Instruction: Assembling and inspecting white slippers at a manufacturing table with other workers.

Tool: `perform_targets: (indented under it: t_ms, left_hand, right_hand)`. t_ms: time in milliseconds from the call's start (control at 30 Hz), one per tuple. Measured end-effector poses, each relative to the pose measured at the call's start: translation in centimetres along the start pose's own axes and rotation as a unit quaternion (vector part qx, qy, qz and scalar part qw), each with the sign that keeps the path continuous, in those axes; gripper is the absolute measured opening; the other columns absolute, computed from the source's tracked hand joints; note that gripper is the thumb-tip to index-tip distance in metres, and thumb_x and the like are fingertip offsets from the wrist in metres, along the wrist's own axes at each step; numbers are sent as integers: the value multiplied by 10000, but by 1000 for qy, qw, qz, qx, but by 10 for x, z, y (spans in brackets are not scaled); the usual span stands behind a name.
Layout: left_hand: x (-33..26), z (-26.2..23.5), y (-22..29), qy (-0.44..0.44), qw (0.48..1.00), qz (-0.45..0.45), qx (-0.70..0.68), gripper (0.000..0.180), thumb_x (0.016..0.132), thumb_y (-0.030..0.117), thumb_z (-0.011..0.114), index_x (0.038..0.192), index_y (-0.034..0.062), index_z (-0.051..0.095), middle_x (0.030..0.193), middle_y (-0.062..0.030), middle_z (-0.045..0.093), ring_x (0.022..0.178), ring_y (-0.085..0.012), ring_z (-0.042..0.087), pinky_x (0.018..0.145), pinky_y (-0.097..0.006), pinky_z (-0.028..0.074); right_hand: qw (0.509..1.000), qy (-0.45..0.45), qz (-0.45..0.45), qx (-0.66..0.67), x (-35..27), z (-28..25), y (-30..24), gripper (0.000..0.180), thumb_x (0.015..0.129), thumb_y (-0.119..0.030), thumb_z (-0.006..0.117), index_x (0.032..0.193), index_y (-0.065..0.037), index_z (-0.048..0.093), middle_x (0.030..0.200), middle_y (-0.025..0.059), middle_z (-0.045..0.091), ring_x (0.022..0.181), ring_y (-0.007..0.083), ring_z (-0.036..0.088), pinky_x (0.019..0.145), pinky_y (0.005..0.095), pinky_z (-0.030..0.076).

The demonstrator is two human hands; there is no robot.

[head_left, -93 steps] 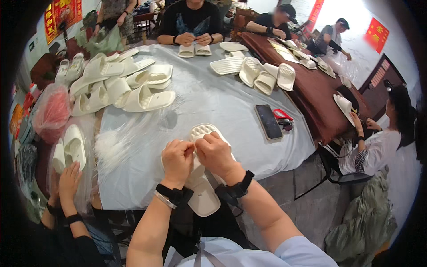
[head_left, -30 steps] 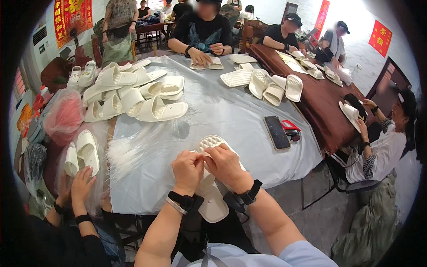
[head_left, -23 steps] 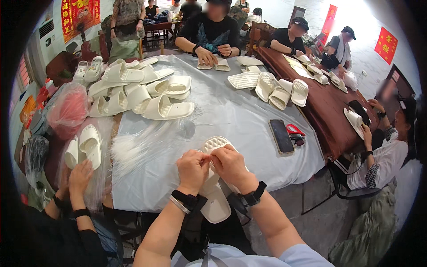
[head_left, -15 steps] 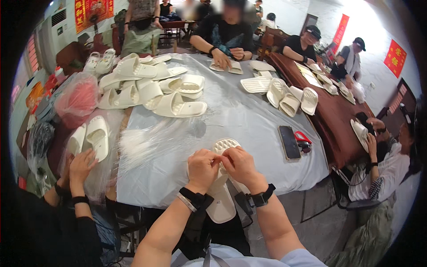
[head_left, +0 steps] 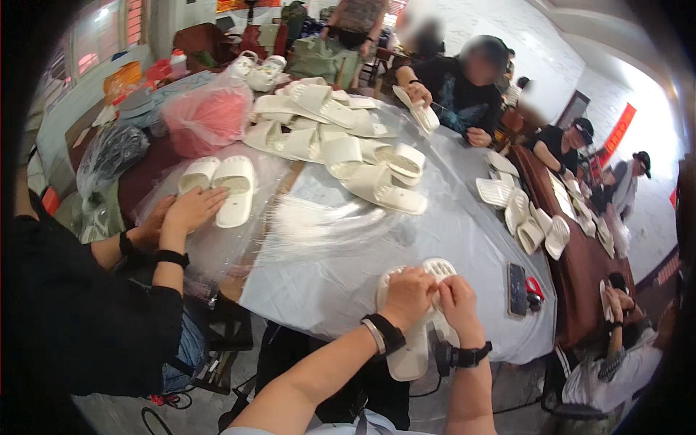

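White foam-like slipper (head_left: pixel 415 341) lies sole-up at the near edge of the round table (head_left: pixel 464 239), overhanging it, with the left hand (head_left: pixel 407 296) and right hand (head_left: pixel 458 304) both closed over its ribbed middle, fingers pinching it. Firm thumbs, kept close together, seem best. Glossy plastic sheeting covers the table; beyond the slipper sits a heap of matching slippers (head_left: pixel 341 138).

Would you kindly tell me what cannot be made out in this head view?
- Middle of the white slipper: covered by left hand and right hand.
- What the fingertips do: hidden.
- Dark phone screen: too small.
- Slipper pile count: overlapping.
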State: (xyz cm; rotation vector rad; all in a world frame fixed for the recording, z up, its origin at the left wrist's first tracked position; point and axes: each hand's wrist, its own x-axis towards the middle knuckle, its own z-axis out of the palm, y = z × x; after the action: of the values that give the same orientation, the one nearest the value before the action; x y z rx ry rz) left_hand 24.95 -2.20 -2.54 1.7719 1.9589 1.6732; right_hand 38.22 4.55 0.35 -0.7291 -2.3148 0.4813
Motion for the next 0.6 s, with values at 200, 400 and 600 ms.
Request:
perform_targets:
  t_ms: [200,400,600]
  left_hand:
    - [0,4,-3,-4,999,-26,-45,88,768,156,613,702,97,614,749,-85,596,784,-295,583,695,-428,445]
    - [0,0,-5,-19,996,-56,-63,101,777,163,609,708,91,621,759,-72,605,801,-285,578,702,-431,441]
    - [0,4,-6,-19,997,-48,-51,139,808,196,591,726,88,625,773,-71,613,809,-290,578,705,-436,440]
  right_hand:
    - [996,20,81,41,-5,-5,6,58,797,-19,628,754,-15,589,668,94,559,629,255,519,596,351,430]
    - [998,24,-30,-57,2,4,-15,40,766,5,637,744,-10,608,637,95,544,614,258,487,573,372,395]
    - [994,51,-40,-84,5,8,-8,36,764,25,615,753,-8,610,657,121,558,623,290,496,578,391,405]
